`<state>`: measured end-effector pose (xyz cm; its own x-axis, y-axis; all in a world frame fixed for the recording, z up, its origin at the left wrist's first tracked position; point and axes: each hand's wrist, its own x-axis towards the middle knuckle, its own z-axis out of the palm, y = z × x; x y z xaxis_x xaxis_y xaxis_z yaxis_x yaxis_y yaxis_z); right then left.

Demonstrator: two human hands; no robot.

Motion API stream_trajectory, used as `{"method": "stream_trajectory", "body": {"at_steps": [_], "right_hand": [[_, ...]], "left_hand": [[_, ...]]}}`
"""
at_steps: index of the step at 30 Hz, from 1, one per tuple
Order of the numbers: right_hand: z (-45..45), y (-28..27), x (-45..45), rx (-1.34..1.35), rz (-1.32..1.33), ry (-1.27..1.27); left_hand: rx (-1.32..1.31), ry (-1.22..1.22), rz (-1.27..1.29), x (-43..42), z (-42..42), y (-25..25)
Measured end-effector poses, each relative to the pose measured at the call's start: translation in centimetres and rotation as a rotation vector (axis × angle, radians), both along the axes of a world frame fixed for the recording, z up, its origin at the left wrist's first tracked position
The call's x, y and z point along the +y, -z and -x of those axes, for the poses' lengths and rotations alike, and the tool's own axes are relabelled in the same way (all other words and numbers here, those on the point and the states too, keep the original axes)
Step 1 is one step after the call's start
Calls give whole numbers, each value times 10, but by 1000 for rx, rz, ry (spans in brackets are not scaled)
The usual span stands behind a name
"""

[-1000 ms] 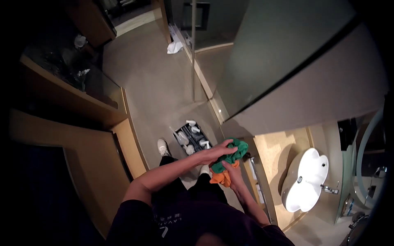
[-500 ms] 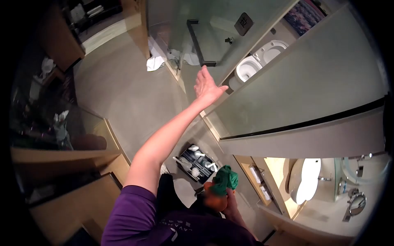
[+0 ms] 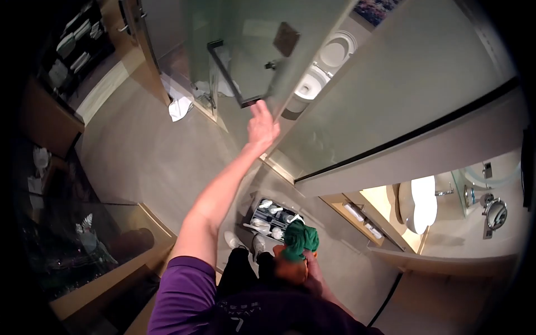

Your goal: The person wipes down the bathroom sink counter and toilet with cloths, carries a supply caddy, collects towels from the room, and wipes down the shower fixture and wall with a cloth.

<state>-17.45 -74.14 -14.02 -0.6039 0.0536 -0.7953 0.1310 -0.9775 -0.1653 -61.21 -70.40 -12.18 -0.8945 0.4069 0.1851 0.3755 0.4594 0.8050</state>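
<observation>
My left hand [image 3: 262, 127] is stretched forward with its fingers extended. Its fingertips are at the lower end of the dark bar handle [image 3: 228, 75] on a frosted glass door [image 3: 254, 30]; whether they press on the handle or the door edge I cannot tell. Close to my body, my right hand [image 3: 314, 269] is closed on a bunched green cloth [image 3: 301, 237] and an orange cloth [image 3: 291, 271], partly blurred. Just beyond the cloths, a dark caddy [image 3: 258, 215] with white brushes and bottles sits on the floor.
A toilet [image 3: 312, 82] is visible past the door. On the right, a washbasin [image 3: 417, 206] and a round mirror [image 3: 494, 214] stand beyond a frosted panel [image 3: 402, 106]. A white towel [image 3: 180, 107] lies on the floor near the door frame. At left is a wooden-edged glass cabinet [image 3: 151, 223].
The glass door has swung somewhat, and my left hand's fingers have come to the handle's lower end. The view has shifted, bringing my shoes into sight. The cloths remain in my right hand.
</observation>
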Motion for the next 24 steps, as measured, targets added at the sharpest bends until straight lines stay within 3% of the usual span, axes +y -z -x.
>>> {"method": "stream_trajectory", "body": {"at_steps": [4, 8, 10, 14, 18, 24], "right_hand": [[0, 1, 8, 25, -59, -5], [-2, 15, 35, -56, -129, 31], [-7, 39, 53, -28, -130, 84], [-8, 39, 82, -3, -100, 12], [-7, 58, 104, -71, -29, 48], [28, 86, 118, -136, -35, 151]], "left_hand": [[257, -42, 14, -47, 17, 36], [-124, -74, 96, -125, 20, 20], [-48, -119, 93, -167, 36, 39], [23, -211, -240, -245, 57, 52], [-262, -339, -444, -308, 82, 31], [-179, -518, -370, -415, 177, 64]]}}
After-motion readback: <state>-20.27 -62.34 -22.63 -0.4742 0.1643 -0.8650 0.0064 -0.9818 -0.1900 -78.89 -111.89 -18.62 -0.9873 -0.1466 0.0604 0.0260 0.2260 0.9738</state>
